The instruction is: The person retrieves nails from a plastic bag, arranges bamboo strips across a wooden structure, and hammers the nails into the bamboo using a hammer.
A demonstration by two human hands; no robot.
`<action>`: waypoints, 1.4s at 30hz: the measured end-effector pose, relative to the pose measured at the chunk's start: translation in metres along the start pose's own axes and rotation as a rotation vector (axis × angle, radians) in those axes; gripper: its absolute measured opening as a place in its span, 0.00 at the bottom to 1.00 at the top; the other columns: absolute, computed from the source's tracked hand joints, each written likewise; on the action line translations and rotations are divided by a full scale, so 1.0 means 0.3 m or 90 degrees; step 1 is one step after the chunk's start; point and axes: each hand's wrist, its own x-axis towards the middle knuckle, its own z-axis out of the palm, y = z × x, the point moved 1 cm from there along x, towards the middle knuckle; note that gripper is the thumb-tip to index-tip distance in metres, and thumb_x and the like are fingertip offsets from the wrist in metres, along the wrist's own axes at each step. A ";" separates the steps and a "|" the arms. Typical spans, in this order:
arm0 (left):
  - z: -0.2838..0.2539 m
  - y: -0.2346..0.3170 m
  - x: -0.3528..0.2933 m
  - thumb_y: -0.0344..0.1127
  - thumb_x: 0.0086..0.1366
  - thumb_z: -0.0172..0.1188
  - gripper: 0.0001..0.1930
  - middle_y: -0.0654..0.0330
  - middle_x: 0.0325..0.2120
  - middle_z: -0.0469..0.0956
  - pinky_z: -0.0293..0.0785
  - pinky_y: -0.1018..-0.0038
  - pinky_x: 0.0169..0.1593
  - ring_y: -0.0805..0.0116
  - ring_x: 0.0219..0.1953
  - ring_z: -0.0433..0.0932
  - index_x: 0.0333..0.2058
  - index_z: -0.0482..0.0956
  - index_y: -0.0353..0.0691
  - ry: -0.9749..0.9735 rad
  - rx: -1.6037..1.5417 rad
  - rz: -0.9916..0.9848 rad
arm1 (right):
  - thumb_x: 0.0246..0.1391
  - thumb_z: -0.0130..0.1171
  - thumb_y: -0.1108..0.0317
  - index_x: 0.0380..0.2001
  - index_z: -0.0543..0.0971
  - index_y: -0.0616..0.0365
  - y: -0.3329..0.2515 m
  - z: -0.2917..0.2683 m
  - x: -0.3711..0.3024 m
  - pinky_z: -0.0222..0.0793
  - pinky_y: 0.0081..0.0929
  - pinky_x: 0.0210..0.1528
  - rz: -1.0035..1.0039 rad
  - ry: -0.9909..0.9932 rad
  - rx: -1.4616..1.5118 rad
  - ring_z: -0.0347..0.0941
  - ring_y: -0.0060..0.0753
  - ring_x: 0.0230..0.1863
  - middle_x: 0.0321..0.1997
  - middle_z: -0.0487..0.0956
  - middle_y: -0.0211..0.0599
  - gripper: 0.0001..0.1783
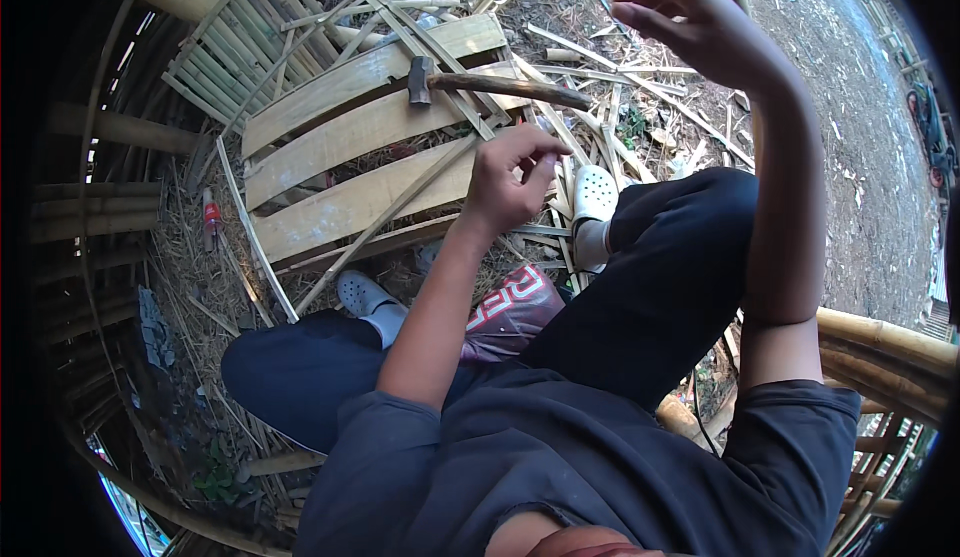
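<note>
My left hand (pixel 512 179) is in front of me over the right edge of a low slatted wooden platform (pixel 350 157). Its fingers are curled with thumb and forefinger close together; whatever they may hold is too small to make out. Raised at the far right, my right hand (pixel 685 29) is bent at the wrist, fingers curled toward the thumb, and I cannot make out anything in it. A hammer with a dark metal head (pixel 420 81) and a long wooden handle (pixel 515 88) lies across the platform, just beyond my left hand. Thin bamboo strips (pixel 385 202) cross the slats.
A bamboo slat panel (pixel 250 42) leans at the far left. Split bamboo pieces (pixel 640 77) litter the ground beyond my foot in a white clog (pixel 596 195). A printed sack (pixel 515 312) lies between my legs. Left of the platform is a bottle with red label (pixel 211 215). Bamboo rails (pixel 885 352) stand at right.
</note>
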 end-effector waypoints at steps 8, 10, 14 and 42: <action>0.376 -0.300 -0.151 0.30 0.62 0.56 0.13 0.45 0.38 0.86 0.81 0.64 0.49 0.57 0.42 0.86 0.42 0.86 0.34 -0.176 0.110 -0.233 | 0.66 0.62 0.63 0.42 0.82 0.58 0.727 0.399 -0.462 0.73 0.16 0.33 0.521 -0.075 0.394 0.77 0.14 0.33 0.32 0.82 0.25 0.10; 0.485 -0.321 -0.142 0.30 0.62 0.55 0.14 0.41 0.38 0.84 0.80 0.61 0.51 0.49 0.44 0.85 0.42 0.85 0.33 -0.113 0.150 -0.184 | 0.66 0.62 0.65 0.41 0.82 0.60 0.840 0.677 -0.610 0.74 0.20 0.34 0.573 -0.178 0.358 0.78 0.19 0.33 0.32 0.82 0.26 0.09; 0.625 -0.421 -0.179 0.33 0.57 0.61 0.14 0.33 0.41 0.81 0.78 0.60 0.54 0.43 0.49 0.82 0.39 0.86 0.29 -0.381 0.246 -0.514 | 0.66 0.62 0.65 0.41 0.82 0.60 0.857 1.010 -0.777 0.74 0.21 0.34 0.645 -0.317 0.211 0.78 0.20 0.33 0.32 0.82 0.27 0.09; 0.644 -0.543 -0.278 0.41 0.60 0.65 0.18 0.42 0.38 0.84 0.81 0.64 0.42 0.55 0.39 0.86 0.45 0.83 0.35 -0.322 -0.006 -0.605 | 0.64 0.63 0.64 0.39 0.83 0.61 0.798 0.784 -1.027 0.73 0.23 0.34 0.844 0.024 0.324 0.80 0.22 0.33 0.31 0.83 0.32 0.10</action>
